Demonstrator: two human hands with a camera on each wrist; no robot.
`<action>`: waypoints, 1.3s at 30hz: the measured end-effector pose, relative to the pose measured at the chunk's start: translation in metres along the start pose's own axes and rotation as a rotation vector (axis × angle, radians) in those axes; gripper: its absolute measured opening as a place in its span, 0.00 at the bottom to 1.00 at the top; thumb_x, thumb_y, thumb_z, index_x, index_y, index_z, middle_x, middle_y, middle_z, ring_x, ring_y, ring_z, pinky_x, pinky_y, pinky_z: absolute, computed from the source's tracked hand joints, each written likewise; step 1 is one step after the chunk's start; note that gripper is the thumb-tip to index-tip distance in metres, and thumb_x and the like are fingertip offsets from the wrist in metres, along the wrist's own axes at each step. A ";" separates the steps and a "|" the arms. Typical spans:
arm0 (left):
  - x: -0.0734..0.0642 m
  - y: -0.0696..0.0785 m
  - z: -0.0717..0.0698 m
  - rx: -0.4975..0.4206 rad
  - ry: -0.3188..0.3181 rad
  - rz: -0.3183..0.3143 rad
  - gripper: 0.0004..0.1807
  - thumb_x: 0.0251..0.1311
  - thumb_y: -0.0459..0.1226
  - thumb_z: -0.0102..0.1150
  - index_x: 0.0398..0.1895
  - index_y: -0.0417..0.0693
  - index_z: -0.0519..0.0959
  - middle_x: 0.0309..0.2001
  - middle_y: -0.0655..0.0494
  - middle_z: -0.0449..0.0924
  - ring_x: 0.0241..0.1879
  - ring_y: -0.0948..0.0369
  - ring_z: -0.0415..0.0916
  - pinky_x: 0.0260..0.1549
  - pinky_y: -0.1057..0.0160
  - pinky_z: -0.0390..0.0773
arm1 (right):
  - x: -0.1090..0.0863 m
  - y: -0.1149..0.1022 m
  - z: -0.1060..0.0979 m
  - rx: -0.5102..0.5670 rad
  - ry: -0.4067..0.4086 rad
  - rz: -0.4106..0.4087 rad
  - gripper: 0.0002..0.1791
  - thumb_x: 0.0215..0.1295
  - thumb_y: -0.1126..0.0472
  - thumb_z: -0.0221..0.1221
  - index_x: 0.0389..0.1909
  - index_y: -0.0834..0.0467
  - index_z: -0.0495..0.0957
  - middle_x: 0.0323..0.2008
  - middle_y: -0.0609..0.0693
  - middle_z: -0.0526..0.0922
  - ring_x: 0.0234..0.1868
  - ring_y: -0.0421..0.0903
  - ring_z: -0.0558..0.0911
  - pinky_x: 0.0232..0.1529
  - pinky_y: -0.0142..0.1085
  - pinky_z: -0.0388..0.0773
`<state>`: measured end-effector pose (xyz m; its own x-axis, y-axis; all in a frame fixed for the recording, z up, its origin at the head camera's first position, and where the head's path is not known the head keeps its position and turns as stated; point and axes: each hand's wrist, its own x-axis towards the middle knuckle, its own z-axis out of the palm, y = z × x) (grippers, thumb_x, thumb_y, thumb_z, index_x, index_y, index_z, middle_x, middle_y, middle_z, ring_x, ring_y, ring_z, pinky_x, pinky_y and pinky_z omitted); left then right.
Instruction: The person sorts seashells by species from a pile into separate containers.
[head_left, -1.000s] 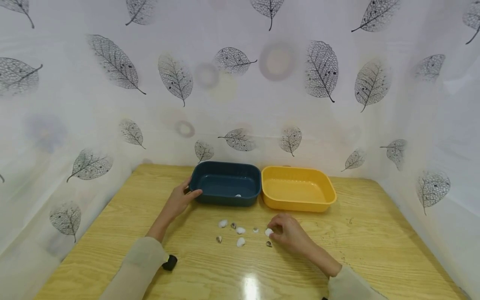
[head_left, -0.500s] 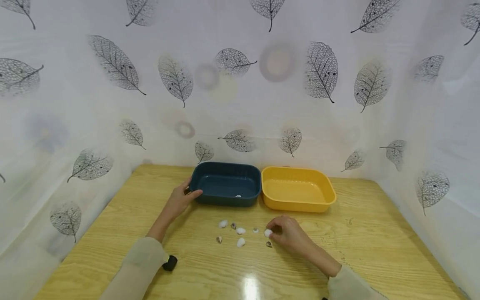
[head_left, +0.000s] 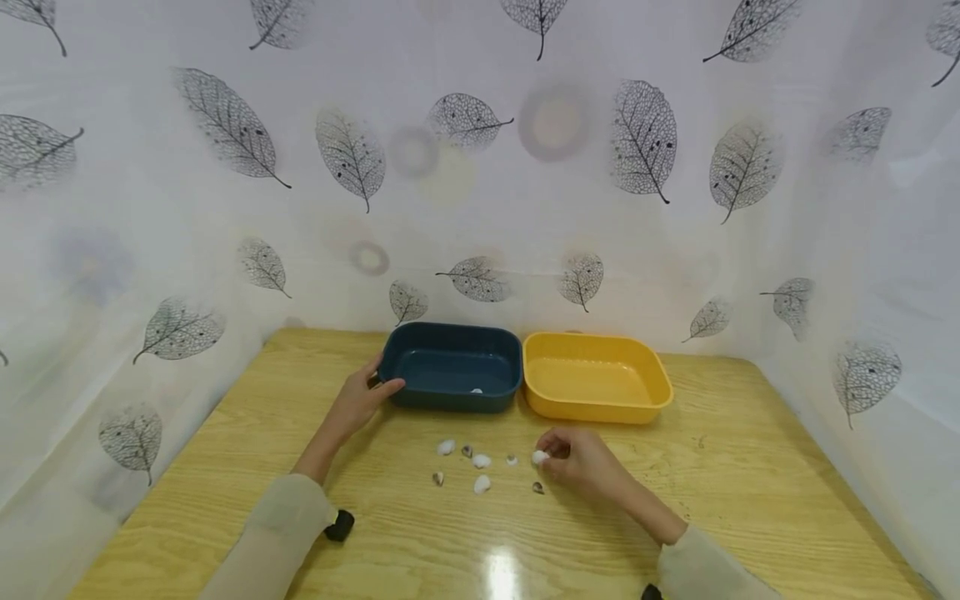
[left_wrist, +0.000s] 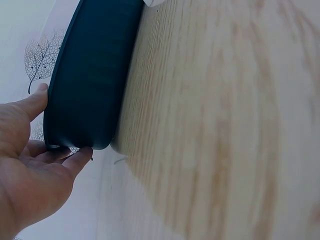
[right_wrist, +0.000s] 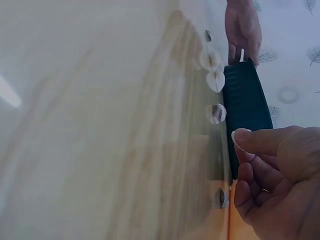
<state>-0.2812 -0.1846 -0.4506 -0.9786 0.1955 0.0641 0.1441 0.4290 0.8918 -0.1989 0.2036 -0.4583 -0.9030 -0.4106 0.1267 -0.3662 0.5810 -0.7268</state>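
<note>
Progress looks early, judging by where the shells sit. Done: one small shell (head_left: 476,391) is inside the blue tray (head_left: 450,402), mid-frame, low behind the front wall and partly hidden by it. In work: right hand (head_left: 587,463), right of center in the lower half of the frame, pinches a white shell (head_left: 539,457) between thumb and fingers. Right wrist view confirms the pinch. Can't tell from these angles how far that shell is off the tabletop (head_left: 420,542), or which tray it's meant for.

Left hand (head_left: 360,402) grips the blue tray by its left end, thumb at the rim, fingers around the end wall; probably just steadying it. Tray sits flat, yellow tray (head_left: 592,411) right beside it.

Outstanding, if every shell counts: seven loose on the tabletop, lower middle of the frame, in front of the trays. Three white shells (head_left: 482,484), one small pale shell (head_left: 512,459), three dark shells (head_left: 537,487). Two darks lie among the whites on the left; the third is just below the right hand. Rough tally: one in, one in the fingers, seven to go.
</note>
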 end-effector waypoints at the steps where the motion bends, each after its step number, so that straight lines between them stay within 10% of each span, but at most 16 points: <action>1: 0.000 0.000 0.000 0.001 0.001 -0.001 0.45 0.76 0.44 0.58 0.83 0.36 0.44 0.80 0.31 0.45 0.75 0.34 0.54 0.65 0.40 0.70 | 0.001 0.000 -0.001 0.006 0.006 0.000 0.04 0.63 0.69 0.69 0.38 0.59 0.85 0.31 0.43 0.83 0.32 0.36 0.78 0.33 0.31 0.78; 23: 0.000 0.004 -0.001 -0.017 -0.006 0.005 0.46 0.75 0.44 0.59 0.83 0.35 0.43 0.79 0.29 0.45 0.75 0.35 0.55 0.65 0.40 0.71 | 0.042 -0.027 -0.028 0.435 0.057 0.126 0.13 0.67 0.68 0.68 0.47 0.72 0.81 0.35 0.54 0.86 0.33 0.52 0.82 0.35 0.37 0.84; 39: -0.002 0.006 -0.001 0.009 -0.004 -0.010 0.45 0.76 0.42 0.58 0.82 0.33 0.43 0.79 0.29 0.44 0.74 0.34 0.55 0.65 0.40 0.70 | 0.089 -0.037 -0.035 0.472 0.147 0.221 0.16 0.69 0.63 0.68 0.50 0.69 0.80 0.39 0.55 0.87 0.44 0.61 0.83 0.45 0.39 0.84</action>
<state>-0.2789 -0.1832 -0.4447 -0.9794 0.1945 0.0537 0.1358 0.4387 0.8883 -0.2740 0.1703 -0.3962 -0.9814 -0.1918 0.0053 -0.0540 0.2496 -0.9668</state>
